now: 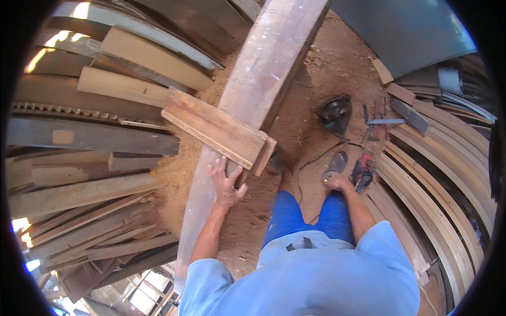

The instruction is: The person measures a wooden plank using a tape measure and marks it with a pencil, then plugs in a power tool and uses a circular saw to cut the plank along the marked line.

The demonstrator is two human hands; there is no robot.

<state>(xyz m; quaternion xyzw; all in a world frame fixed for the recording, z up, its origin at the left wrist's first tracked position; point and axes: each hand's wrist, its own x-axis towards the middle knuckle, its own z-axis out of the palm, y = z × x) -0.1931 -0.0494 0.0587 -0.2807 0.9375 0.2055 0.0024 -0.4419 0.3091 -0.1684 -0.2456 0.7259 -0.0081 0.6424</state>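
Observation:
My left hand [227,184] rests with spread fingers on the long thick timber beam [258,68]. Its fingertips reach the near edge of a short reddish-brown board [213,126] that lies crosswise over the beam. Under the board's right end, a second short wood piece [264,156] sticks out. Down by my right leg, above a sandal [335,164], my right hand [339,182] is closed. A tiny yellow spot shows at its fingers, but what they hold is too small to make out.
A dark power tool [335,113] with a cord and a red power tool [363,173] lie on the sawdust-covered ground, near a metal square [386,121]. Stacked planks [95,139] line the left side, with curved-looking boards [432,210] at right. A grey sheet [406,31] stands at the far right.

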